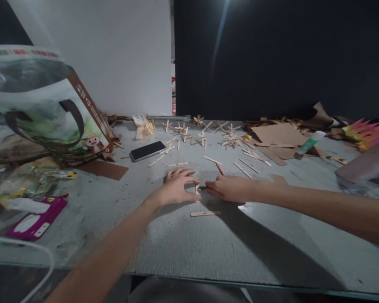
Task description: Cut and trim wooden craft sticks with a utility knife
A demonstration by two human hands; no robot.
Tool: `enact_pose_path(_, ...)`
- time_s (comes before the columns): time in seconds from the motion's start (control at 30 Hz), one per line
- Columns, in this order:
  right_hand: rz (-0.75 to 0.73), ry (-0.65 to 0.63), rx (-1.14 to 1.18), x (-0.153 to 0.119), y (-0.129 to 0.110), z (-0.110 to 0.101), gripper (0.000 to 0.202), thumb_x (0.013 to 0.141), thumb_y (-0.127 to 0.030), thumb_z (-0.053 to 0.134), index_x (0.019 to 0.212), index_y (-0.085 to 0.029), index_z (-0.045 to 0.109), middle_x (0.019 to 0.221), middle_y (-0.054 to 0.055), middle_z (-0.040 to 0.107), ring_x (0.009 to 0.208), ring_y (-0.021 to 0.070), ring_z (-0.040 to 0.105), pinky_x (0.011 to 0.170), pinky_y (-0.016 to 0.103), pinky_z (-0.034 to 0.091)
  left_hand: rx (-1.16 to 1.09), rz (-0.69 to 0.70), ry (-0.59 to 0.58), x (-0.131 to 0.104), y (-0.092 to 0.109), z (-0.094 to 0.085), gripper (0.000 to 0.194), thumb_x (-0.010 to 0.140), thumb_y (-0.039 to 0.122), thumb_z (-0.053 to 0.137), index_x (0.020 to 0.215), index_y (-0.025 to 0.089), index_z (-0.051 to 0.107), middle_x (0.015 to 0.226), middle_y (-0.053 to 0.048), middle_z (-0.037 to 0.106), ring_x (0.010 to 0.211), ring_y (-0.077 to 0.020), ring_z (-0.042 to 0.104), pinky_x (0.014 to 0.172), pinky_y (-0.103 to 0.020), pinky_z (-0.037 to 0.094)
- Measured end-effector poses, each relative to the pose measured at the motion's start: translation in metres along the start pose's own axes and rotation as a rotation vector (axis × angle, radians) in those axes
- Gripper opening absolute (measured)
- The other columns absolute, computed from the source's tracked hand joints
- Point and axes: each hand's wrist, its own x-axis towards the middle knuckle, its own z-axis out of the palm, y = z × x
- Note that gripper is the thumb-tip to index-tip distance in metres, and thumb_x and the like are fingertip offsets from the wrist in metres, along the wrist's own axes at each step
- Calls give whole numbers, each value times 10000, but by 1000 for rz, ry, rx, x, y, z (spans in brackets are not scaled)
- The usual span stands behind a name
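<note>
My left hand (178,187) pinches a short wooden stick (197,190) at its two ends, holding it upright in the view on the grey table. From the right, my right hand (225,188) is closed round a thin dark-tipped tool (202,188), whose tip touches or nearly touches the stick's middle; its exact kind is hard to tell. A red patterned shaft (220,168) shows just beyond my right fingers. Nearer to me lies another wooden stick (205,213) with a small mark at its middle. A further stick (177,164) lies beyond my left hand.
Several crossed-stick pieces (203,139) lie at the back, near a phone (148,150). Brown cardboard (278,136) and a glue stick (311,142) are back right. A large printed bag (57,122) and a purple device (38,219) are at left.
</note>
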Motion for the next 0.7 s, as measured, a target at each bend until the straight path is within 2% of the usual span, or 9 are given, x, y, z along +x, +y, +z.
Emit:
enact_pose_path(0.27,-5,-25,-16,0,-1,-3,435,1108,-392,354,1145,-119,690,764,108,701,581,176,571,533,301,232,-4,-11,-6,0,3,-1,533,785,563,792,1263,335,737,1634,-51,456,1552,-404,276,1247,-625,153)
enact_pose_path(0.43,-57,-24,-59,1,1,-6,399,1106,-340,382,1167,-86,684,767,107,707,592,175,583,544,300,260,5,-6,7,0,2,0,539,774,554,802,1263,336,738,1627,-52,467,1550,-410,278,1246,-629,152)
enact_pose_path(0.57,-220,-13,-184,7,4,-12,332,1082,-230,425,1107,-64,712,822,125,728,634,191,603,587,294,367,19,-11,13,0,3,1,546,776,532,805,1282,343,726,1632,-54,461,1554,-394,275,1248,-614,159)
enact_pose_path(0.7,-435,-15,-396,7,9,-21,273,1006,-115,485,1133,-100,725,1033,148,740,715,200,632,692,312,470,28,-19,7,-1,6,-1,542,777,543,806,1273,337,731,1639,-55,454,1551,-391,281,1251,-612,156)
